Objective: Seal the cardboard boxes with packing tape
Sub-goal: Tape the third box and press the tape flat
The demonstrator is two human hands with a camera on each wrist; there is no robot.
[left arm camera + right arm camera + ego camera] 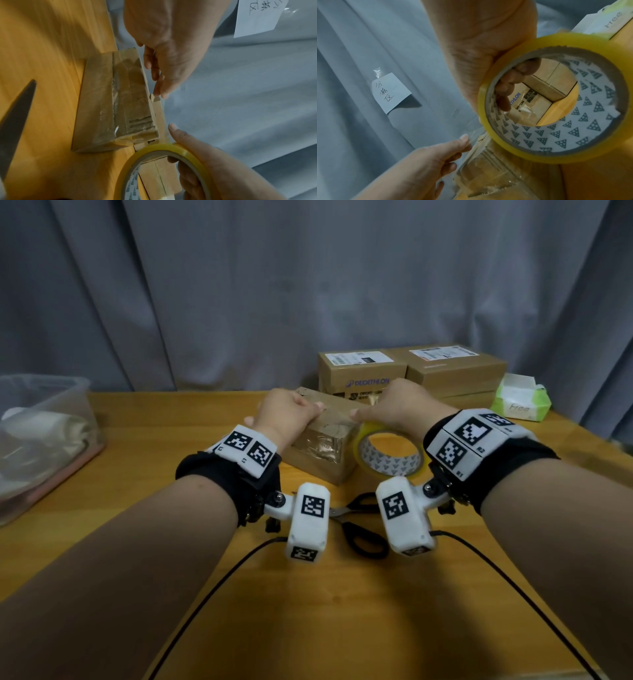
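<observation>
Clear plastic forms the storage bin point(44, 419) at the far left of the wooden worktop point(308, 611), with pale folded things inside. Right of it, the left hand point(286, 414) lies on top of a small cardboard box point(318, 450) wrapped in shiny tape, fingers curled over its far edge, thumb along the top. Just right of the box, touching its end, the right hand point(400, 409) grips a roll of yellowish packing tape point(390, 453), fingers hooked through the core and thumb stretched toward the box; a clear strip runs from the roll onto the box. Black-handled scissors point(359, 522) lie nearer the person, between the wrists. Behind stand two larger labelled cartons point(411, 371), side by side, and at the far right a green tissue pack point(520, 398)
</observation>
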